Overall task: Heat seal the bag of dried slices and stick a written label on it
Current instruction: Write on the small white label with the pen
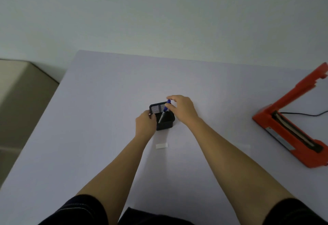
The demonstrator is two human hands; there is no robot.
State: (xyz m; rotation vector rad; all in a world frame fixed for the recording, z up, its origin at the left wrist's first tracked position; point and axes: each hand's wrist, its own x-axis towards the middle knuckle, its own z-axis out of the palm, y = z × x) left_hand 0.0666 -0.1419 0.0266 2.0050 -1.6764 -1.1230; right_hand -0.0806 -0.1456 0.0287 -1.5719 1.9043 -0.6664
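1. The right hand (pixel 183 112) has its fingers curled in, pinching the blue top end of a pen (pixel 164 112).
2. The pen has a white barrel with dark print. It leans, and its lower end is inside a black mesh holder (pixel 167 123).
3. The left hand (pixel 144 124) grips the holder's left side, with its fingers wrapped against the wall.
4. The holder stands on a white table (pixel 106 100), about mid-table.
5. The label (pixel 161 146) is a small, blank-looking white rectangle. It lies flat on the table just on the near side of the holder, between the two forearms and touching neither hand.
6. The heat sealer (pixel 287 136) sits well apart at the table's right edge. It is red-orange, its arm is raised at an angle, and a dark sealing strip runs along its base.
7. A black cable (pixel 301 113) trails off to the right behind the sealer.
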